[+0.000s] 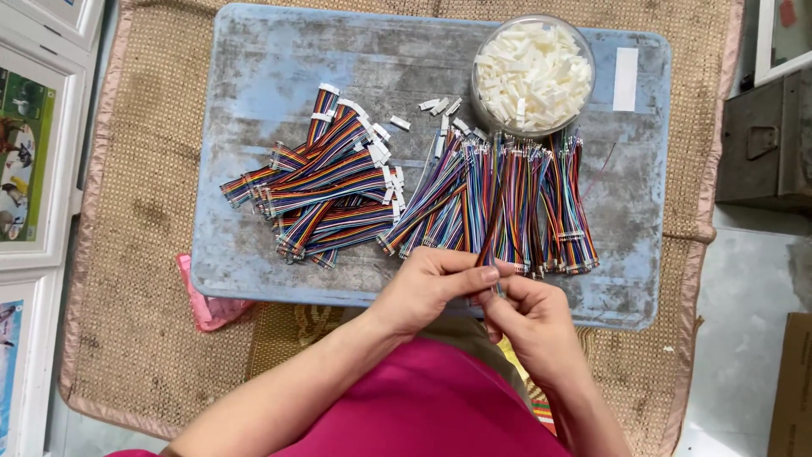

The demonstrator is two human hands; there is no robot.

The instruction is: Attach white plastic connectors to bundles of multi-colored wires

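Pinching together at the near edge of the board, both hands meet on one thin ribbon of rainbow wires (492, 227): the left hand (427, 286) comes in from the left with thumb and forefinger closed narrowly on it, and the right hand (529, 315) sits just below and to the right, its fingers curled tight about the ribbon's near end, so that neither hand shows an open gap. The end itself is hidden inside the fingers, and I cannot tell whether a small white piece is held there too. From the fingertips the ribbon runs almost straight away from the person, its long axis pointing up the board and leaning slightly right, into the row of loose wire bundles (516, 199) lying side by side with the same lie. Beyond that row, at the far right of the blue tabletop (254, 76), stands a clear round bowl of white plastic connectors (533, 74), nearer to the right hand than to the left, with a few stray connectors (440, 106) scattered just beside it. Left of the row, well apart from the fingers, lies a heap of wire bundles already tipped with white ends (326, 190), fanned at mixed angles. A woven mat (135, 279) lies under the board.
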